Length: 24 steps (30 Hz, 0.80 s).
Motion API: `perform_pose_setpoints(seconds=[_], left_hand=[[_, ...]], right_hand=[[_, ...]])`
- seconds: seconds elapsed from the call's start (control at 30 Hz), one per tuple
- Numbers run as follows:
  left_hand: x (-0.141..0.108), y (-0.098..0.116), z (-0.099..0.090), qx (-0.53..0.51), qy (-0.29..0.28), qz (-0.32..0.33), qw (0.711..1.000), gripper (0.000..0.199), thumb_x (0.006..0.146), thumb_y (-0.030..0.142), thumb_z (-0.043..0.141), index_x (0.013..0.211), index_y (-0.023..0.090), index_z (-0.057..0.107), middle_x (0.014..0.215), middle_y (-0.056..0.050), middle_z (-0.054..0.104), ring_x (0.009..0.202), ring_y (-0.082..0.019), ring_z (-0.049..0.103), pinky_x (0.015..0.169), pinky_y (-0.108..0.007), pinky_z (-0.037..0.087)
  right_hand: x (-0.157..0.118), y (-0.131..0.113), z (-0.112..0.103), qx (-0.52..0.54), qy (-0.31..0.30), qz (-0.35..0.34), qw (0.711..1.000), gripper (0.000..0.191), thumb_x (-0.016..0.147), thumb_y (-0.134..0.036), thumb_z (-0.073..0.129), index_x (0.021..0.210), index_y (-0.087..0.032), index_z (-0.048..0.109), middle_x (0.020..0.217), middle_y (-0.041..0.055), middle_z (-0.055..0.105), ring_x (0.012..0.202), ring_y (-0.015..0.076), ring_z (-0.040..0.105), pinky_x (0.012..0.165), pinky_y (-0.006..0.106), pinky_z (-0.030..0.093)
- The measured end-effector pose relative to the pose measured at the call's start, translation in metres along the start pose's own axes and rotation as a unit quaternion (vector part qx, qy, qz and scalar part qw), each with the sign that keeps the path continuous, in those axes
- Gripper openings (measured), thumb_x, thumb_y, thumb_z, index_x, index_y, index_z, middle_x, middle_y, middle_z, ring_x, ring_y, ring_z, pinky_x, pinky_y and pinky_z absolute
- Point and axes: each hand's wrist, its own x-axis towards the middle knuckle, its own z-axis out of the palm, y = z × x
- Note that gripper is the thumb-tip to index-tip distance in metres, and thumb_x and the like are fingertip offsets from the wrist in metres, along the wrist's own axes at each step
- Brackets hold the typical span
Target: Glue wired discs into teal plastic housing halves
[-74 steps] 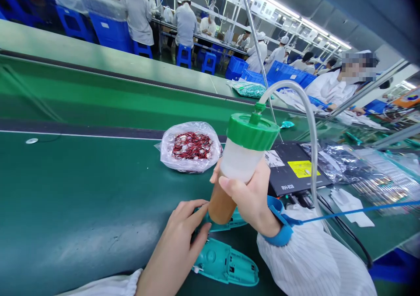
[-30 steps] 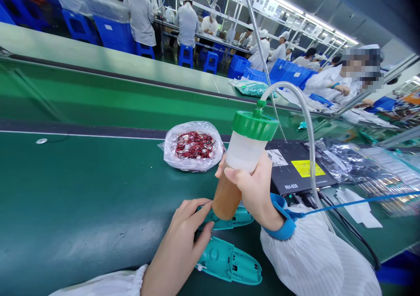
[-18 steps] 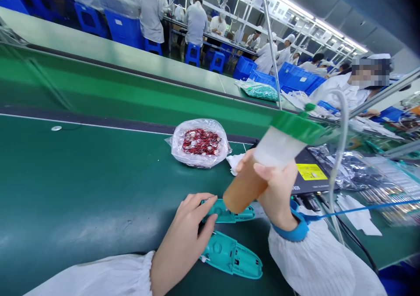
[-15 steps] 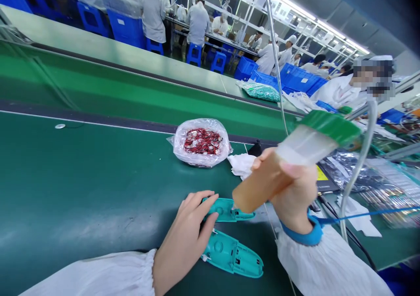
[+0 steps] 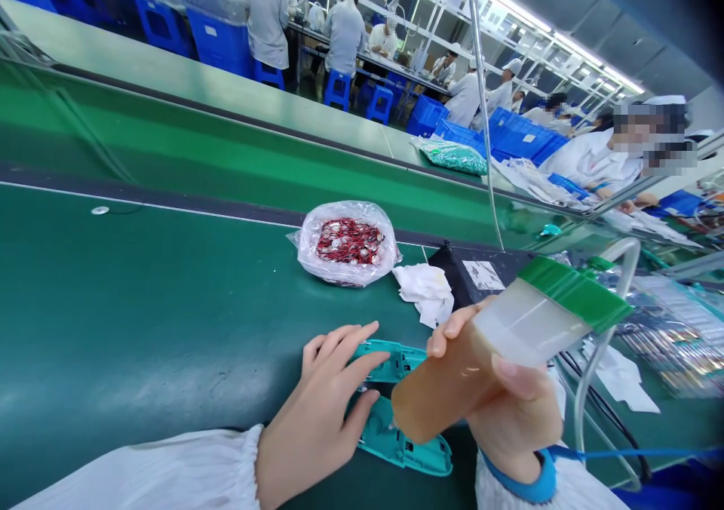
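Two teal plastic shell halves lie on the green mat side by side: the upper shell (image 5: 396, 362) and the lower shell (image 5: 404, 446). My left hand (image 5: 325, 404), fingers spread, is over their left ends, with the thumb near the lower shell; whether it presses on them I cannot tell. My right hand (image 5: 509, 389) is wrapped round a dispensing syringe (image 5: 452, 374), a translucent barrel of amber fluid with a green cap. It is tilted, its lower end over the lower shell. The tip is hidden from view.
A clear bag of red-wired metal discs (image 5: 351, 242) sits behind my hands, beside a crumpled white cloth (image 5: 424, 287) and a black box (image 5: 469, 268). A clear hose (image 5: 582, 397) and cables run at right. Co-workers sit beyond the green conveyor (image 5: 226, 155).
My right hand has moved down with the syringe, its lower end going from the upper shell to the lower one. My left fingers have spread and shifted slightly.
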Motion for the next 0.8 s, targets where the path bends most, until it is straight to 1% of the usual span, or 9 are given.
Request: perform_pose_setpoints(seconds=[0.17,0.27,0.33,0.43,0.67,0.8], left_hand=[[-0.0004,-0.0011,0.0012,-0.009,0.007,-0.01,1.0,0.04,0.089,0.011,0.042,0.123,0.029,0.051,0.143,-0.005,0.043,0.131,-0.029,0.037,0.1,-0.051,0.035],[-0.0005,-0.0014,0.0016,-0.006,0.004,-0.008,1.0,0.039,0.09,0.012,0.041,0.124,0.029,0.049,0.144,-0.005,0.042,0.132,-0.028,0.035,0.1,-0.05,0.034],[-0.0007,-0.0015,0.0017,-0.002,-0.002,-0.008,1.0,0.039,0.091,0.012,0.04,0.124,0.03,0.049,0.144,-0.004,0.041,0.132,-0.028,0.034,0.1,-0.05,0.034],[-0.0011,-0.0016,0.0018,0.003,-0.005,-0.008,1.0,0.04,0.091,0.011,0.039,0.125,0.03,0.048,0.145,-0.004,0.04,0.132,-0.028,0.032,0.1,-0.051,0.033],[-0.0007,-0.0009,0.0023,-0.001,-0.008,-0.014,1.0,0.042,0.09,0.011,0.041,0.127,0.031,0.044,0.144,-0.004,0.04,0.132,-0.027,0.032,0.1,-0.05,0.033],[0.0002,-0.0001,0.0019,-0.007,-0.01,-0.021,1.0,0.043,0.09,0.01,0.04,0.127,0.031,0.041,0.144,-0.005,0.039,0.132,-0.028,0.033,0.098,-0.051,0.034]], right_hand=[[0.0022,0.0012,-0.0003,0.009,-0.015,0.009,1.0,0.015,0.068,-0.033,0.068,0.076,-0.021,0.065,0.067,0.0022,0.063,0.052,0.0183,0.061,0.041,0.027,0.047],[0.0022,0.0027,-0.0004,0.014,-0.025,0.011,1.0,0.014,0.067,-0.033,0.068,0.075,-0.021,0.066,0.067,0.0015,0.064,0.054,0.0171,0.062,0.045,0.026,0.049],[0.0018,0.0035,0.0003,0.02,-0.022,0.018,0.999,0.013,0.067,-0.032,0.069,0.075,-0.022,0.067,0.069,0.0008,0.065,0.054,0.0165,0.063,0.046,0.025,0.05],[0.0015,0.0042,0.0015,0.025,-0.014,0.023,0.999,0.013,0.066,-0.032,0.07,0.075,-0.022,0.067,0.067,-0.0001,0.064,0.052,0.0165,0.062,0.044,0.024,0.048],[0.0036,0.0036,0.0044,0.023,-0.021,0.021,0.999,0.012,0.064,-0.028,0.067,0.074,-0.021,0.068,0.066,0.0011,0.066,0.051,0.0174,0.062,0.043,0.025,0.048],[0.0054,0.0034,0.0078,0.007,-0.049,0.021,0.999,0.01,0.063,-0.022,0.061,0.071,-0.02,0.067,0.063,0.0007,0.065,0.052,0.0169,0.061,0.045,0.025,0.047]])
